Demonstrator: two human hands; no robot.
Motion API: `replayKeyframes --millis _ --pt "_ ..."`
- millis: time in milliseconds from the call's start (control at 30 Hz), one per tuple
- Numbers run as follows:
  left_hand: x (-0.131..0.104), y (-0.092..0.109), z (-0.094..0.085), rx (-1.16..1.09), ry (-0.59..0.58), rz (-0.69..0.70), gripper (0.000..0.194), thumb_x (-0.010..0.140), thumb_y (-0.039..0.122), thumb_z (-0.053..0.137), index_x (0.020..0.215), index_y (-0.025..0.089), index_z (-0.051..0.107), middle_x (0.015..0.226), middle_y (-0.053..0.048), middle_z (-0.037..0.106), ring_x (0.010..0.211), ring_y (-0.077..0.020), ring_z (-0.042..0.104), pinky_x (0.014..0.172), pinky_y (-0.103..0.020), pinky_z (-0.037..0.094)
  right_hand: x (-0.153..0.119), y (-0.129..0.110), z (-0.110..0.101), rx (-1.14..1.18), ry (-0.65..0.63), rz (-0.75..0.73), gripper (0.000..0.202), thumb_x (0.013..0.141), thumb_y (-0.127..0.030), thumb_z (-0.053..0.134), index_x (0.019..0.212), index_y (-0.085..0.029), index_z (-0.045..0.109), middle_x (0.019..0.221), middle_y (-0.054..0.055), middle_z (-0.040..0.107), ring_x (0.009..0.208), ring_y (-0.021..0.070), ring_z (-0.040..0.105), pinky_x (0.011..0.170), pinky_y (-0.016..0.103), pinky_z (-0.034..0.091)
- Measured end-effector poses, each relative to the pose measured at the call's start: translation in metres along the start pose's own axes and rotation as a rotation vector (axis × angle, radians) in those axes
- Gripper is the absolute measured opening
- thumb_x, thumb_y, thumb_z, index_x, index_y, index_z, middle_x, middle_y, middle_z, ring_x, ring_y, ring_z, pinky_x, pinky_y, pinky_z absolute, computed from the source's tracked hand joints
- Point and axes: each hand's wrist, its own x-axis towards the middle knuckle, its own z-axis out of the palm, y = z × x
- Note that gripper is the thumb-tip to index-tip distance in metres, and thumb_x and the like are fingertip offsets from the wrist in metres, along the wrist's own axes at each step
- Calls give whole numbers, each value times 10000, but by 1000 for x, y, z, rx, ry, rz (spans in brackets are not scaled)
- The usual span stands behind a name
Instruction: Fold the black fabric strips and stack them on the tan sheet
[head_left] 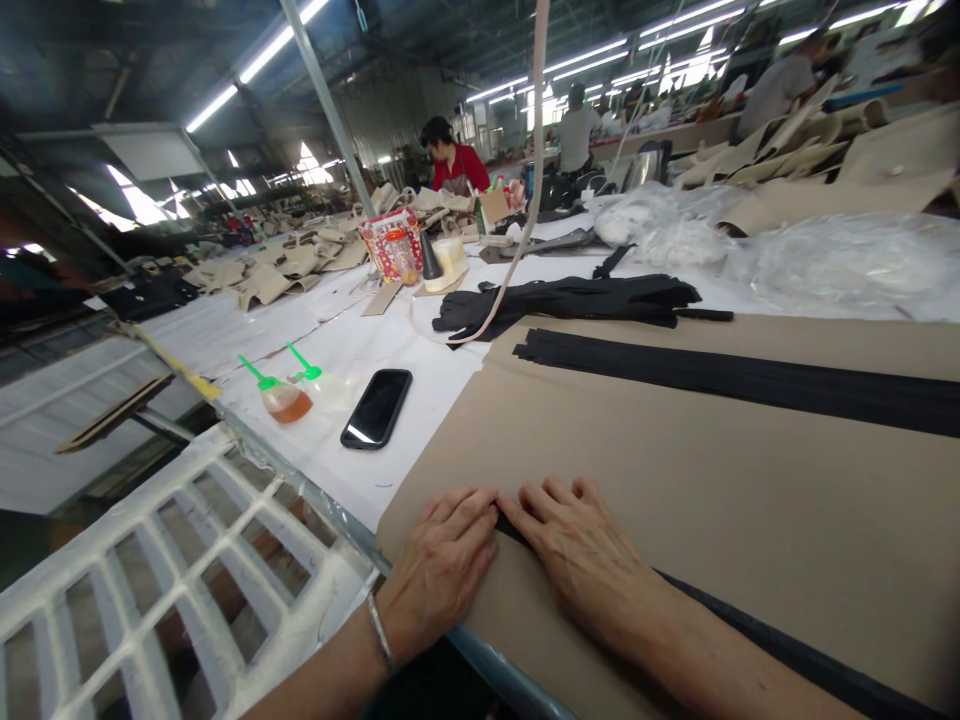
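Observation:
A long, narrow black strip (pixel 780 638) lies along the near side of a brown sheet (pixel 675 470). Its far left end passes beneath my fingers. My left hand (pixel 446 550), with a bangle at the wrist, has its fingers closed together at that end. My right hand (pixel 577 545) is right beside it, thumb and bent fingers pressing on the same strip, and my right forearm hides part of it. Farther up the sheet rests a flat stack of similar black strips (pixel 735 375).
A phone (pixel 376 408) and two green-tipped bottles (pixel 285 400) lie left of the sheet. A bundle of black strips (pixel 577 300) and plastic bags (pixel 847 255) are behind. A hose (pixel 534 190) hangs down. A white slatted rack (pixel 172 590) stands left. People work in the background.

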Motion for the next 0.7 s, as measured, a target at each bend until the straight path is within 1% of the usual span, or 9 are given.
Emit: replayKeyframes --millis 67,200,367,533,600,700 --pt "3 -2 -2 7 -42 45 361 947 152 410 1287 173 528 1402 -80 521 1298 -252 442 1069 -440 378 -1 1 2 -4 28 9 460 875 -15 441 1294 -192 507 1083 77 589 951 256 502 827 439 349" --pt "8 -7 -7 30 -103 103 305 961 167 401 1225 176 553 1365 -71 557 1283 -246 458 1067 -437 365 -9 9 8 25 89 19 326 893 -9 452 1151 -170 568 1040 67 585 923 237 507 835 398 381" --pt "11 -8 -7 44 -87 151 285 946 149 433 1204 180 550 1331 -69 576 1236 -241 487 1045 -431 364 -22 22 11 58 93 -61 185 903 -32 529 1024 -162 581 967 45 558 894 219 497 856 361 403" --pt "13 -5 -8 40 -51 154 392 939 122 443 1328 172 468 1285 -67 595 1189 -225 500 1027 -417 358 -27 30 9 18 97 -170 83 917 -90 557 976 -144 578 928 45 554 841 210 500 792 347 421" --pt "14 -3 -9 52 -68 149 413 952 133 439 1362 181 444 1283 -56 595 1178 -219 499 1024 -411 352 -29 32 7 -1 99 -189 77 927 -96 545 977 -145 578 924 42 553 824 205 502 784 348 421" --pt "16 -2 -10 67 -99 136 393 974 167 431 1363 217 458 1295 -28 588 1165 -209 498 1022 -403 338 -31 33 6 -22 92 -200 93 938 -95 522 991 -146 577 936 41 554 824 201 505 791 354 415"
